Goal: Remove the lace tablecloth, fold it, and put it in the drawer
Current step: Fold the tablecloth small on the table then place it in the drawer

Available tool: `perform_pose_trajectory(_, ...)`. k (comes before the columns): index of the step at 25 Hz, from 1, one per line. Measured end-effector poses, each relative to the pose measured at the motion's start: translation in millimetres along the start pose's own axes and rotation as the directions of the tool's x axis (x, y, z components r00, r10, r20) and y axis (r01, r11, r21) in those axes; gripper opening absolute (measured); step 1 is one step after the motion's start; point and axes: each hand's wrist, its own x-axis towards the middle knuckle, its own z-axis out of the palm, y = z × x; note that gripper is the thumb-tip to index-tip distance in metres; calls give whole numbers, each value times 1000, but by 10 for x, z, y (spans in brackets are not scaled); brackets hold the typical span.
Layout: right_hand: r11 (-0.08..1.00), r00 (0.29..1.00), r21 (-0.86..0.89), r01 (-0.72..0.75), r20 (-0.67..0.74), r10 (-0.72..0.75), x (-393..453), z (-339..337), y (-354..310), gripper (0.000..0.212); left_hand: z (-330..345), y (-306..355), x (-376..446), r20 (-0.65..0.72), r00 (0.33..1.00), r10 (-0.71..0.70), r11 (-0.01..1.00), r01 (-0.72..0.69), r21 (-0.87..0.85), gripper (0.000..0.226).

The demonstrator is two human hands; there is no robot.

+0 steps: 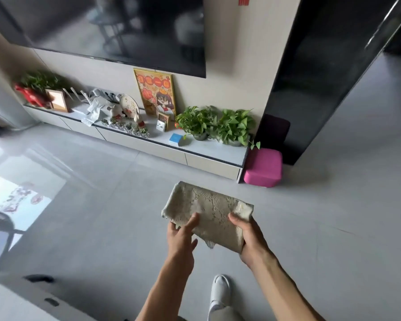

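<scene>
folded cream lace tablecloth (207, 210) held mid-air, long axis left-right | left hand (180, 234), right hand (245, 237) each grip 1 near corner | closed grey cabinet drawers (212, 163) ahead, beyond cloth

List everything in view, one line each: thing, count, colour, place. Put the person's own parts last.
lace tablecloth: one, cream, folded, held in both hands above the floor
TV cabinet: one, pale grey, along the wall, drawer fronts closed
television: one, black, on the wall above the cabinet
framed picture: one, orange and gold, leaning on the wall
potted plants: two, green, right end of cabinet
blue box: one, cabinet front edge
pink stool: one, floor, right of cabinet
shoe: one, white, floor
left hand: grips tablecloth's near left edge
right hand: grips its near right corner
</scene>
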Motion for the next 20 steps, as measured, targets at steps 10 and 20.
perform_pose_trajectory(10, 998, 938, -60, 8, -346, -28, 2267, 1050, -58, 57, 434, 917, 2614, 133, 974, -181, 983, 177, 38, 33)
perform_pose_trajectory(20, 953, 871, -243, -180, -490, 40, 5652, 375, 1286, 50, 155, -529, 5936, -28, 932, -360, 931, 361, 47, 26)
